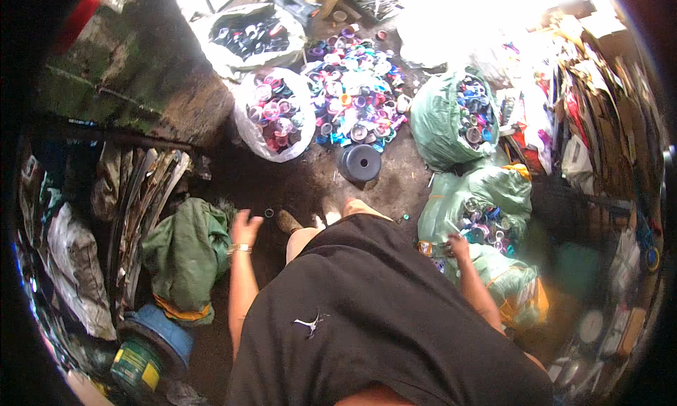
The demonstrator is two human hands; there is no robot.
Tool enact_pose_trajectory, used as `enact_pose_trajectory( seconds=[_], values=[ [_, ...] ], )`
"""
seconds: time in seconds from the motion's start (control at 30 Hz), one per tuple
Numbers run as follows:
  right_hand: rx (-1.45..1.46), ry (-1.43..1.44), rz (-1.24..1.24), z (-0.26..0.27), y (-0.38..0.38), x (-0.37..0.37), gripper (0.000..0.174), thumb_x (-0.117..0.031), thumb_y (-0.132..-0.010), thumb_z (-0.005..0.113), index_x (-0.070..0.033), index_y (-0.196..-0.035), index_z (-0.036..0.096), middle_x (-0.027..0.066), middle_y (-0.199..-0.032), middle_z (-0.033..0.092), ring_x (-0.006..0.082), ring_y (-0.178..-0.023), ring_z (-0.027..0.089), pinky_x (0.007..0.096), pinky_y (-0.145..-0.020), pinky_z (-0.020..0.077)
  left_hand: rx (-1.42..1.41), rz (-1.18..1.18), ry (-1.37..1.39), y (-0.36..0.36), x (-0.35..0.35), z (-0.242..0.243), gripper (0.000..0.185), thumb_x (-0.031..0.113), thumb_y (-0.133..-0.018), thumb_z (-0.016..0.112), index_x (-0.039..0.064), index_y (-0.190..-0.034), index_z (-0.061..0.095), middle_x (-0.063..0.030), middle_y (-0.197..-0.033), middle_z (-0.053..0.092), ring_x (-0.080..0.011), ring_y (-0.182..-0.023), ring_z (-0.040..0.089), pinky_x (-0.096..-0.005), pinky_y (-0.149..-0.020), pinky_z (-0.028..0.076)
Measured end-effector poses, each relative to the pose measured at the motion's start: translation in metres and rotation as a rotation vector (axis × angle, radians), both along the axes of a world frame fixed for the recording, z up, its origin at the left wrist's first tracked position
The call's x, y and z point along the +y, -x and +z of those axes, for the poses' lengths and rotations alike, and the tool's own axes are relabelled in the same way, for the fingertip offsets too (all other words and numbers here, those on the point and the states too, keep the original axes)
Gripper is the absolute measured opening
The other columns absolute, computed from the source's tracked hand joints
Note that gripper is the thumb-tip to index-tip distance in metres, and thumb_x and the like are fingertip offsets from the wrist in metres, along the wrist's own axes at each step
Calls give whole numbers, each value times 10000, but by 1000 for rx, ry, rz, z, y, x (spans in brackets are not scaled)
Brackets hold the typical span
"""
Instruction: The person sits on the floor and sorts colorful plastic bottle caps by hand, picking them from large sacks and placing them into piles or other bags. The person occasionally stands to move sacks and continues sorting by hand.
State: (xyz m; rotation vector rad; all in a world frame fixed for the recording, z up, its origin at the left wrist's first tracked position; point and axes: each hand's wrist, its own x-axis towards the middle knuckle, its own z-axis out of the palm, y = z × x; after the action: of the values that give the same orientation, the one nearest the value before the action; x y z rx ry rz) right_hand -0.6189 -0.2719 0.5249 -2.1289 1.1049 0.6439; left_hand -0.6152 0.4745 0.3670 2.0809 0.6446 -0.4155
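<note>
My left hand (246,227), with a watch or bracelet at the wrist, is raised beside a crumpled green sack (185,247); its fingers are apart and hold nothing. On the other side, my right hand (458,246) is at the edge of an open green plastic sack (439,207) holding mixed plastic pieces (489,223). A thin white piece shows by its fingers; whether they grip it or the sack is unclear. Ahead lies a heap of colourful plastic caps (359,88), with a dark round tub or stool (359,163) at its near edge.
Around the heap stand a white bag of pinkish caps (307,125), a white sack of dark caps (293,57) and a green sack of blue pieces (431,120). Stacked cardboard (608,115) lines the right; a blue basin (158,332) and green bucket (132,363) are at lower left.
</note>
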Motion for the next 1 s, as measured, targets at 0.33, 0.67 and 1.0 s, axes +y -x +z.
enact_pose_trajectory(
  seconds=[0.33, 0.67, 1.0],
  values=[
    [-15, -262, 121, -43, -12, 45, 341, -160, -951, 695, -34, -1267, 680, 60, -871, 696, 137, -684, 637, 301, -577, 518, 306, -10, 231, 22, -66, -73, 573, 385, -900, 771, 70, -1365, 655, -112, -1213, 739, -213, -1026, 701, -364, -847, 563],
    [-57, -91, 98, -107, -217, -152, 373, -245, -933, 638, -98, -1272, 695, 157, -1054, 757, 227, -786, 746, 391, -740, 588, 499, 667, 356, -45, -169, -48, 485, 373, -995, 631, 115, -1402, 579, -130, -1287, 686, -318, -968, 696, -495, -736, 575],
    [-329, 97, 633, -140, -477, -110, 407, -262, -920, 605, -66, -1266, 690, 198, -1190, 726, 345, -1114, 695, 438, -976, 530, 96, -74, 115, -377, -290, -28, 357, 299, -960, 703, 52, -1217, 717, -111, -1012, 760, -194, -888, 713, -352, -832, 554]
  ],
)
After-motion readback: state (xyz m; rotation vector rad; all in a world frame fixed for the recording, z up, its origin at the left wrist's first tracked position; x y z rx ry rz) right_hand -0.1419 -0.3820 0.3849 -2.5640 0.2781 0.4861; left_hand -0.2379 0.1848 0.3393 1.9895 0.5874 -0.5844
